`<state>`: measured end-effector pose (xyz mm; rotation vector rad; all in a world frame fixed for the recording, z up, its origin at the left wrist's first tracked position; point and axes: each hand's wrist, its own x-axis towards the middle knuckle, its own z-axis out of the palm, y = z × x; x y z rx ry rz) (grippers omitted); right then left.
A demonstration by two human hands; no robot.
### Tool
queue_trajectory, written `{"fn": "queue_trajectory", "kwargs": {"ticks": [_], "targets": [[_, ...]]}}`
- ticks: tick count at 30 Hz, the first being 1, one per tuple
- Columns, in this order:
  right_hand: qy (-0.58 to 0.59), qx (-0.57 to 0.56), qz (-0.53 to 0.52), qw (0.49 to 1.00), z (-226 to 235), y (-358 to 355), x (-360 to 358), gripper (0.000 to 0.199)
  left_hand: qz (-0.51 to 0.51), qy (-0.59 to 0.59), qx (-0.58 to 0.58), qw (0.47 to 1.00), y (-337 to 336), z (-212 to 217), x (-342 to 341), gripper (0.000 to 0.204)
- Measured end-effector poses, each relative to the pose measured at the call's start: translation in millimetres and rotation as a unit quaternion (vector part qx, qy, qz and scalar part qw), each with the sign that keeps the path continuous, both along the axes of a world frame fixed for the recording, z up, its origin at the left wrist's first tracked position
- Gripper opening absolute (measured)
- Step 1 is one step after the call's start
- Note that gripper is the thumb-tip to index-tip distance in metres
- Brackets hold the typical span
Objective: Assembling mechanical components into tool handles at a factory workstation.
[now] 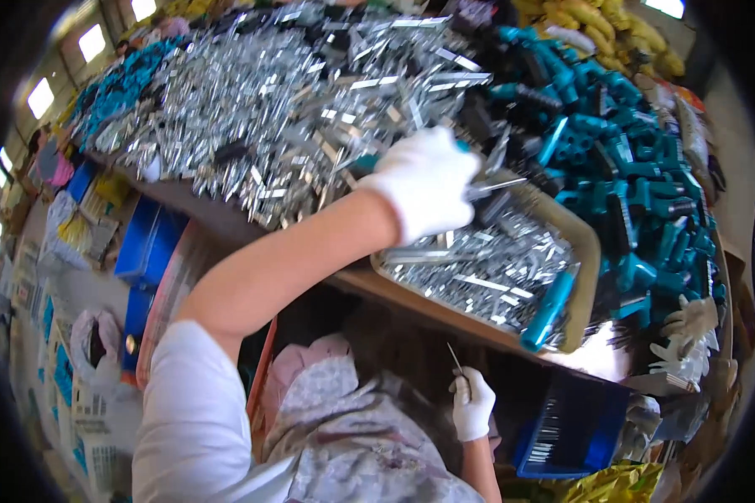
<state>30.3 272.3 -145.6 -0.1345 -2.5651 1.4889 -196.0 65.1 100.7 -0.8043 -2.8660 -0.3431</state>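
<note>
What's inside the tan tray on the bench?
The tan tray holds a pile of small shiny metal pieces; a teal handle lies at its right end. The left hand hides the tray's far left part, and the pile covers its floor.

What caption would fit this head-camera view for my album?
White-gloved left hand over heaped silvery metal pieces, white-gloved right hand holding a thin metal rod, teal plastic parts piled at right.
</note>
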Motion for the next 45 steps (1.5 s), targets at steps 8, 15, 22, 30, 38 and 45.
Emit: {"fn": "queue_trajectory", "kwargs": {"ticks": [8,15,22,30,38,45], "targets": [[-0.076,-0.058,0.078,0.992,-16.1,-16.7,2.9,0.016,-0.124,0.229,0.077,0.962,-25.0,-41.3,22.0,0.024],[-0.188,-0.237,-0.051,0.952,-8.9,0.2,-19.9,0.027,0.004,-0.034,0.401,0.915,-127.3,-116.1,111.5,0.011],[-0.292,-0.329,-0.115,0.891,-39.7,3.0,-38.2,0.022,0.165,-0.265,0.205,0.928,-140.9,-438.4,121.9,0.023],[-0.082,-0.372,-0.313,0.870,-204.6,124.8,-41.3,0.037,0.111,-0.261,0.286,0.915,-70.1,-569.2,51.3,0.024],[-0.084,-0.320,-0.282,0.901,-235.8,142.6,-92.6,0.032,0.077,-0.263,0.343,0.899,-37.2,-626.4,8.6,0.024],[-0.144,-0.266,-0.234,0.924,-229.5,143.1,-85.9,0.027,0.100,-0.293,0.383,0.870,-26.9,-646.1,53.1,0.025]]}}
